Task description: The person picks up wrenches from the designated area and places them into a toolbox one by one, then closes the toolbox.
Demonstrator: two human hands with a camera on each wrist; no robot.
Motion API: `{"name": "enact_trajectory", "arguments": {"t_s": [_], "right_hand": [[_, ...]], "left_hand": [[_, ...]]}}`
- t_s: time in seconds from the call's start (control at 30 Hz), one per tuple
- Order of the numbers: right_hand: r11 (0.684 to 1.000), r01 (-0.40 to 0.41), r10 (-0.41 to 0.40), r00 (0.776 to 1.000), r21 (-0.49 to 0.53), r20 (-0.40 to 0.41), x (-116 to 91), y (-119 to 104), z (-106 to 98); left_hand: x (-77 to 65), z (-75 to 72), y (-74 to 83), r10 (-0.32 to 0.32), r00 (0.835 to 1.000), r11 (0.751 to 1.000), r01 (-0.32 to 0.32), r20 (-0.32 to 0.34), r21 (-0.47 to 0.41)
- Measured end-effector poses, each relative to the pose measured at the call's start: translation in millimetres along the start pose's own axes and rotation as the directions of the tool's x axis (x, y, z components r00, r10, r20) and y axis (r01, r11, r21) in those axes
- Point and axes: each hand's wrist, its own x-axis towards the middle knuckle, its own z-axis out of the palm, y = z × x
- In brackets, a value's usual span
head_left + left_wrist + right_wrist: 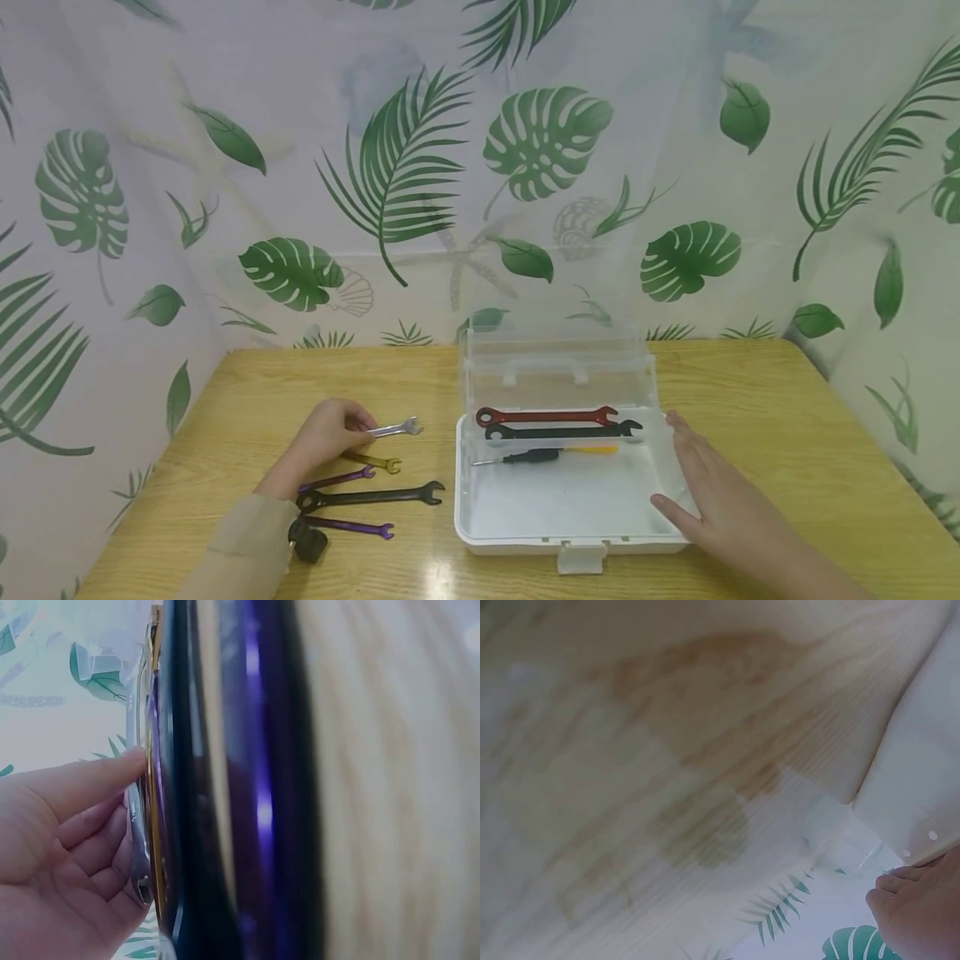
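Observation:
My left hand (330, 433) pinches a silver wrench (397, 428) between thumb and fingers at the left of the table; in the left wrist view the thumb lies against that wrench (138, 825). Just below the hand lie a gold wrench (382, 462), a purple wrench (345, 479), a large black wrench (375, 497) and another purple wrench (352, 527). My right hand (723, 492) rests against the right side of a white toolbox (555, 546), its fingers extended and its thumb over the rim. The right wrist view shows part of that hand (922, 907) by the box wall (922, 750).
The toolbox's clear lid (558, 342) stands raised at the back. Inside lie a red wrench (547, 417), a black wrench (562, 432) and a screwdriver with a black and yellow handle (536, 456). A latch (581, 558) hangs at the front. A leaf-patterned cloth (420, 317) backs the table.

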Motion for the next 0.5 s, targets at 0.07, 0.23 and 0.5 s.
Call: {"name": "enact_trajectory", "arguments": {"t_s": [0.07, 0.23, 0.5], "right_hand": [[1.0, 0.004, -0.004, 1.0, 0.0, -0.005, -0.4, -0.7, -0.6], [1.0, 0.008, -0.008, 1.0, -0.006, -0.008, -0.7, -1.2, -0.7], [1.0, -0.001, 0.001, 1.0, -0.006, -0.003, -0.1, -1.0, -0.1]], "left_hand": [[-0.1, 0.4, 0.8, 0.016, 1.0, 1.0, -0.016, 0.005, 0.006], [0.0, 0.7, 1.6, 0.02, 1.0, 1.0, -0.021, 0.016, 0.022], [-0.9, 0.6, 3.8, 0.074, 0.996, 0.996, -0.075, 0.044, 0.037]]}}
